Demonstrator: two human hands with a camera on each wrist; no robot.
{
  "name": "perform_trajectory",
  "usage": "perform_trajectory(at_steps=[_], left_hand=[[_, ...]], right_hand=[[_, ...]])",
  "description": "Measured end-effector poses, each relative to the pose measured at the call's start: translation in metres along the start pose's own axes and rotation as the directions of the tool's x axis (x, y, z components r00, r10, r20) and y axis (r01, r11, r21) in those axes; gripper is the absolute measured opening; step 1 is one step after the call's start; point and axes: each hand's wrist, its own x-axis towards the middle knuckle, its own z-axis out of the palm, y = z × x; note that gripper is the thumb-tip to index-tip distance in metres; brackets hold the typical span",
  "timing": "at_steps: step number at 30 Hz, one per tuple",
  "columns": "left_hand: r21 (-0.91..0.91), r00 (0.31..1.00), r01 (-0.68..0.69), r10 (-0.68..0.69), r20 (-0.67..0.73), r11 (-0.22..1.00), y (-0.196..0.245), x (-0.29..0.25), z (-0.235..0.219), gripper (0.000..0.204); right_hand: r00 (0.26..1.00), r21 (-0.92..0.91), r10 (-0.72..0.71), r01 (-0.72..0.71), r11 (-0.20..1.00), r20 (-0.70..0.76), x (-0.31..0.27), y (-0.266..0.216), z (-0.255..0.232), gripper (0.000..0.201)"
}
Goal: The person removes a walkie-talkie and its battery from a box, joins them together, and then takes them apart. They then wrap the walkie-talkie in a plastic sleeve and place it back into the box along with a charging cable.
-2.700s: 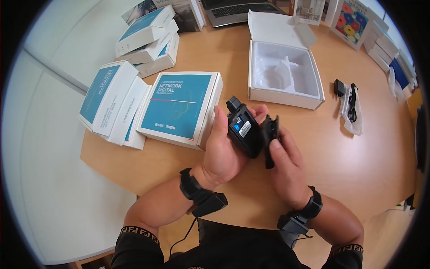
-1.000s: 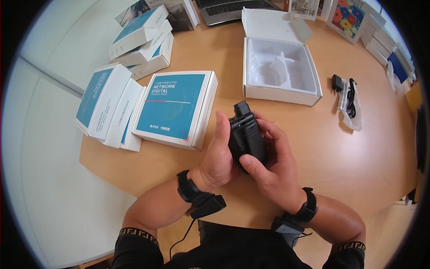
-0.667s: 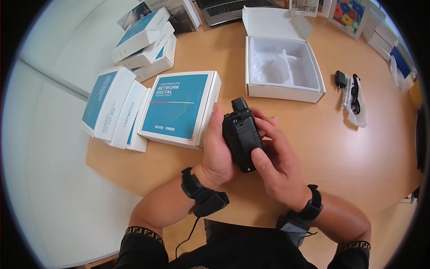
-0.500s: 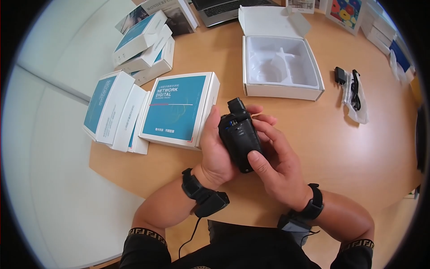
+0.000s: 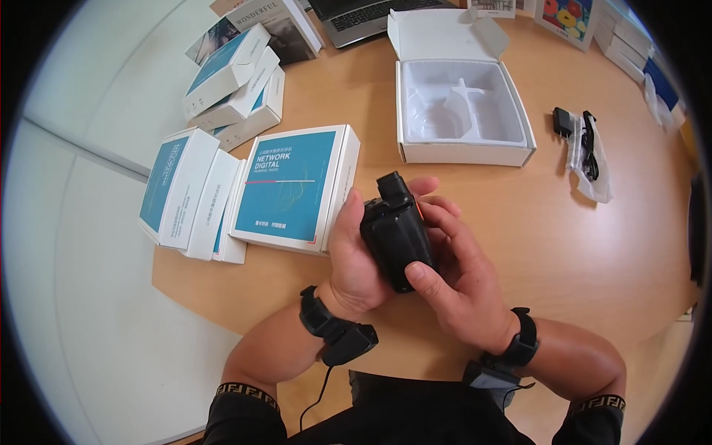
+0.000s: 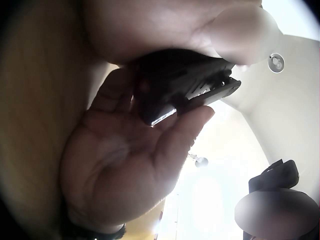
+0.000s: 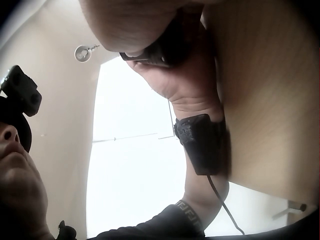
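A black walkie-talkie (image 5: 397,237) sits in both hands over the table's near part, its back turned up and its stubby antenna end pointing away. The left hand (image 5: 354,271) cradles it from the left and below, thumb along its side. On the right, the right hand (image 5: 471,293) grips its lower end, with the thumb on the black back cover (image 5: 406,248) and fingers around the far side. The cover lies over the radio's back, and a small orange patch shows at the right edge. In the left wrist view, the walkie-talkie (image 6: 185,82) appears dark between both hands.
An open white box (image 5: 467,153) with a molded tray stands behind the hands. Closed teal-and-white boxes (image 5: 293,185) are stacked at left. A bagged cable (image 5: 589,159) and black adapter (image 5: 561,121) lie at right. A laptop (image 5: 363,22) and books stand at the back.
The right hand has brought the separate black cover onto the radio's back. Since then it has slid up toward the antenna end, hiding the blue-and-white label. Both hands keep hold.
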Motion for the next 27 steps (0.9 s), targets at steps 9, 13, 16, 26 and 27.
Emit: perform_trajectory(at_steps=[9, 13, 16, 26, 27], left_hand=[[0.206, 0.989, -0.150, 0.145, 0.036, 0.967, -0.003, 0.003, 0.005, 0.097], [0.299, 0.983, -0.183, 0.180, 0.037, 0.937, -0.003, 0.003, 0.000, 0.079], [0.281, 0.987, -0.161, 0.161, 0.024, 0.946, -0.001, 0.002, -0.001, 0.070], [0.286, 0.989, -0.133, 0.146, -0.025, 0.949, 0.005, 0.000, 0.004, 0.057], [0.280, 0.988, -0.137, 0.150, -0.024, 0.950, 0.005, 0.000, 0.003, 0.057]], right_hand=[[0.981, 0.046, 0.188, -0.185, 0.982, -0.051, 0.000, -0.003, -0.006, 0.056], [0.977, 0.103, 0.200, -0.192, 0.976, -0.072, 0.002, -0.001, -0.009, 0.057], [0.983, 0.057, 0.181, -0.179, 0.982, -0.042, 0.002, -0.003, -0.008, 0.058], [0.986, 0.072, 0.167, -0.168, 0.983, 0.020, 0.002, 0.004, -0.008, 0.058], [0.988, 0.084, 0.153, -0.155, 0.984, 0.024, 0.001, 0.005, -0.009, 0.058]])
